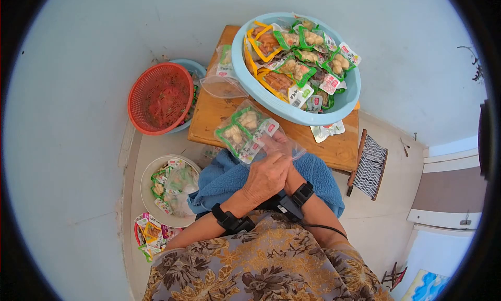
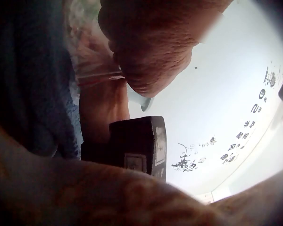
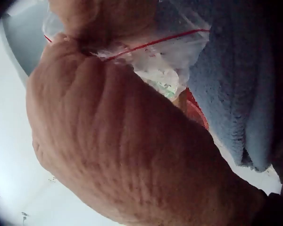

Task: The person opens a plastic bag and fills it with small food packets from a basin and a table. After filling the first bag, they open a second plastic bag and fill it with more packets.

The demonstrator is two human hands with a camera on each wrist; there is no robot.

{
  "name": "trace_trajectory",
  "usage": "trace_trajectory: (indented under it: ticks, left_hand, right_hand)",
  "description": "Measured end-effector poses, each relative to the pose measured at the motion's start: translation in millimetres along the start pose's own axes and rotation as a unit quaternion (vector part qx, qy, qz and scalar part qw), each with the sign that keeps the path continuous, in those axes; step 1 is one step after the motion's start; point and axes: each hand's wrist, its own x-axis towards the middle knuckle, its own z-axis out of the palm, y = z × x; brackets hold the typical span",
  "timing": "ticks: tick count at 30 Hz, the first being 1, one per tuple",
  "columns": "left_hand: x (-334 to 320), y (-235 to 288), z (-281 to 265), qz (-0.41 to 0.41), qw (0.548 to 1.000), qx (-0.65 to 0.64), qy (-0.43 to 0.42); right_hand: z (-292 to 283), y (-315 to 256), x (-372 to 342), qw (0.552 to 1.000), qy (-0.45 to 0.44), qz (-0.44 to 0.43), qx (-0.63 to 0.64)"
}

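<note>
A clear zip bag point(image 1: 247, 133) holding green-edged food packets lies over the lap, at the table's front edge. My left hand point(image 1: 267, 177) crosses over my right hand point(image 1: 281, 141), and both grip the bag's mouth end with curled fingers. In the left wrist view my left hand point(image 2: 151, 47) looms close, partly covering the bag point(image 2: 89, 52). The right wrist view shows the back of my right hand point(image 3: 118, 132), the left hand point(image 3: 104, 19) against it, and the bag's red zip line point(image 3: 155, 44) between them. Fingertips are mostly hidden.
On the wooden table point(image 1: 209, 121) stand a blue basin point(image 1: 292, 113) heaped with packets and another clear bag point(image 1: 222, 84). To the left are a red basket point(image 1: 141, 105), a white tub point(image 1: 148, 189) and more packets point(image 1: 151, 233). A woven stool point(image 1: 370, 163) stands right.
</note>
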Motion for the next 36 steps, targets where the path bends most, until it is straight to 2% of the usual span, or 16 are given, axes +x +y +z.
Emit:
trace_trajectory:
  ticks: [2,5,7,8,10,11,13,17,19,22,23,25,26,28,32,36]
  left_hand:
    - [2,0,-1,-0.003,1.0,0.001,0.001]
    - [4,2,-1,-0.009,0.999,-0.02,0.03]
    - [5,4,-3,-0.03,0.998,-0.027,0.039]
    - [5,3,-3,-0.029,0.998,-0.028,0.039]
    - [5,1,-1,-0.047,0.997,-0.034,0.045]
    - [5,0,-1,-0.045,0.997,-0.035,0.045]
    - [5,-4,0,-0.049,0.997,-0.032,0.043]
    - [8,-4,2,-0.034,0.997,-0.044,0.061]
    - [8,-2,-2,-0.061,0.996,-0.051,0.044]
    - [5,-5,-2,-0.079,0.995,-0.048,0.043]
    - [5,-7,-2,-0.081,0.994,-0.049,0.046]
    - [4,-12,-1,-0.052,0.995,-0.056,0.071]
    - [4,-13,-1,-0.052,0.994,-0.057,0.073]
    - [3,-14,-1,-0.055,0.996,-0.049,0.058]
    - [-3,-17,-1,-0.061,0.998,-0.025,0.023]
    - [-5,-18,-4,-0.057,0.998,0.021,-0.027]
  right_hand:
    - [3,-2,0,1.0,-0.005,-0.019,-0.007]
    - [-4,-4,-2,0.998,0.047,0.024,-0.019]
    - [-23,-3,-6,0.957,-0.007,-0.07,-0.282]
    - [-11,-15,-16,0.957,-0.006,-0.071,-0.283]
    - [7,-39,-38,0.877,-0.055,-0.206,-0.43]
    - [0,-37,-37,0.876,-0.055,-0.208,-0.432]
    - [-14,-37,-36,0.972,-0.048,-0.084,-0.212]
    - [-20,-60,-65,0.983,-0.034,-0.045,-0.176]
    - [-28,-70,-72,0.948,0.0,0.029,-0.316]
    - [11,-115,-91,0.92,0.09,0.004,-0.382]
    - [11,-125,-90,0.918,0.089,0.005,-0.385]
    - [11,-144,-86,0.9,0.104,-0.112,-0.407]
    - [20,-154,-83,0.899,0.103,-0.113,-0.41]
    - [37,-174,-69,0.892,0.095,-0.202,-0.393]
    - [52,-197,-23,0.911,0.054,-0.236,-0.333]
    - [51,-203,19,0.903,0.101,-0.185,-0.375]
